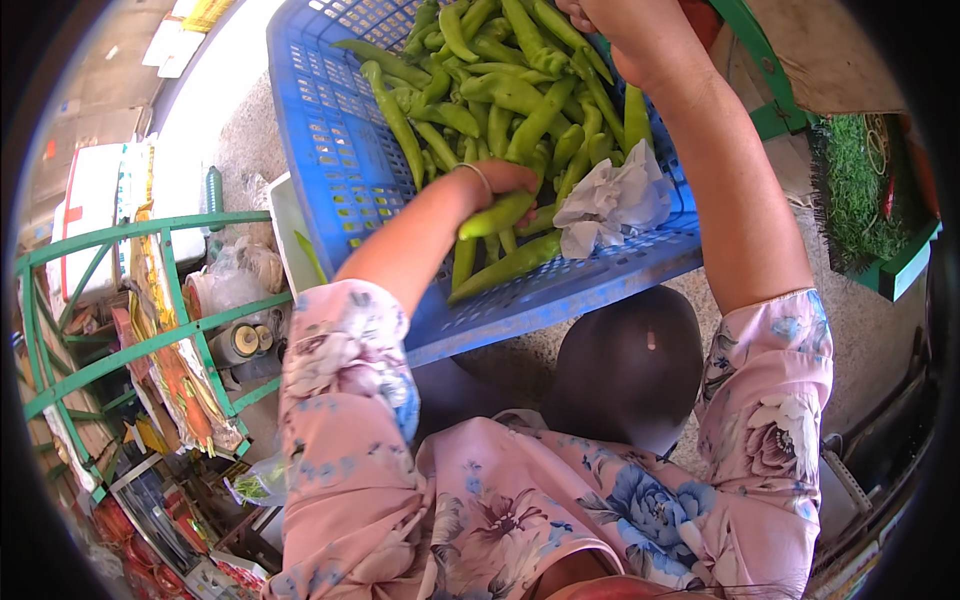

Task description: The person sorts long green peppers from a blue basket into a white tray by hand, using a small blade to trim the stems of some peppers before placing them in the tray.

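A blue plastic crate [330, 157] full of long green peppers [510, 94] stands tilted before me. My left hand [510, 187] reaches into it, its fingers curled round a green pepper [496, 216] above the pile. Crumpled white paper [615, 201] lies in the crate's near right corner. My right hand [600, 19] is at the top edge of the picture, over the crate's far right side; its fingers are partly cut off, so whether it holds anything cannot be told.
Left of the crate, a pale container [289, 217] holds a green pepper. A green metal frame [150, 345] stands further left, with plastic-wrapped goods about it. At the right, a green-edged stand [907, 262] bears artificial grass [862, 195]. My knees are below the crate.
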A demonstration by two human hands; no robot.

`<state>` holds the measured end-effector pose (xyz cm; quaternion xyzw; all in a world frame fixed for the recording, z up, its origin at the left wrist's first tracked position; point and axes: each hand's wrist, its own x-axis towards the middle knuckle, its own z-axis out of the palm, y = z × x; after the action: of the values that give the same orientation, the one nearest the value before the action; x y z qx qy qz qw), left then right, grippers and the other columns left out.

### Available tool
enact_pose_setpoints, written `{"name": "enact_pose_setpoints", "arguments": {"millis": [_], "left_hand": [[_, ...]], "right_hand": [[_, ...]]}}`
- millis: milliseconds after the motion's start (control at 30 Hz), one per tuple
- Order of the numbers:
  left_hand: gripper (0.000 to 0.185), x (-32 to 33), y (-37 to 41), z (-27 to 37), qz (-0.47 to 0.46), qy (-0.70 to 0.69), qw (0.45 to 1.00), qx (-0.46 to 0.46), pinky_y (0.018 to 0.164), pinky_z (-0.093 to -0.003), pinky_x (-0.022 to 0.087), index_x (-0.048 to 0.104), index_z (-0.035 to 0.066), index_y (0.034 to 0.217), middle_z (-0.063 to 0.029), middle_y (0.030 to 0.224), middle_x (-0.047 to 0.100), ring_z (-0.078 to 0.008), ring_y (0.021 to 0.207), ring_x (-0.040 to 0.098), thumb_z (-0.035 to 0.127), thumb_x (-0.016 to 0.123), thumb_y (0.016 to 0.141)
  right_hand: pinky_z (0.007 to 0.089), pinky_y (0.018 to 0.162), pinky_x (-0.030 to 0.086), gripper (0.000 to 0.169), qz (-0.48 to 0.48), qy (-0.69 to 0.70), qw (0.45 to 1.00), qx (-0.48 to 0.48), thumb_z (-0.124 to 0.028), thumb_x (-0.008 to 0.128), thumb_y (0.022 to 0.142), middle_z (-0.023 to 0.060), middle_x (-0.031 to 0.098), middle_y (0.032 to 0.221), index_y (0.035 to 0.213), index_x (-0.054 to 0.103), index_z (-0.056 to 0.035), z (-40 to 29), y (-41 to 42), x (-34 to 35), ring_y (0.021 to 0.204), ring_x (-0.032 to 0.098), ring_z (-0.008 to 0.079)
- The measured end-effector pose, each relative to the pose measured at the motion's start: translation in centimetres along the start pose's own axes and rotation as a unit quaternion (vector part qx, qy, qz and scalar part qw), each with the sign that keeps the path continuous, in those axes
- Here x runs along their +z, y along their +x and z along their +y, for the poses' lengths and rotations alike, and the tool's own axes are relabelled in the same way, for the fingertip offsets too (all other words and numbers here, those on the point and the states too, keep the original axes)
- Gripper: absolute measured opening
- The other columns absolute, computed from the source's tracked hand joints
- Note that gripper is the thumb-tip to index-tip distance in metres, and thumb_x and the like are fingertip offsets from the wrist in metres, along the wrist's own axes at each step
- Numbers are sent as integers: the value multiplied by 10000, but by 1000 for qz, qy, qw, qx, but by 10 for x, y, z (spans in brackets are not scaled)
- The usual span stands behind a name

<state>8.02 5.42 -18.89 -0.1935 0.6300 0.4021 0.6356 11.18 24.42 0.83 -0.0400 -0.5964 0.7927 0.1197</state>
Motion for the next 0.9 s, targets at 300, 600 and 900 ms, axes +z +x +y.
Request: {"name": "enact_pose_setpoints", "arguments": {"millis": [300,600,900], "left_hand": [[287,0,-203,-33,-47,4,985,168,536,-302,528,537,-35,995,-143,821,599,-192,569,589,210,478,859],[510,0,-265,-98,-17,-75,932,354,534,-300,534,320,49,1300,-177,1040,572,-204,638,622,142,537,847],[577,-6,-261,-108,-87,-87,920,373,555,-290,513,228,38,1364,-176,1036,562,-187,626,610,88,516,867]], "right_hand": [[171,488,304,316,26,-74,996,42,-264,580,899,-70,514,682,1070,621,-1,12,-2,8,567,406,10],[175,478,264,453,-115,-121,982,90,-351,552,907,-81,394,625,1214,545,-18,26,-16,24,544,336,14],[158,492,241,451,-176,-132,970,102,-318,548,914,-105,378,658,1274,503,-51,40,-25,39,565,319,-4]]}}
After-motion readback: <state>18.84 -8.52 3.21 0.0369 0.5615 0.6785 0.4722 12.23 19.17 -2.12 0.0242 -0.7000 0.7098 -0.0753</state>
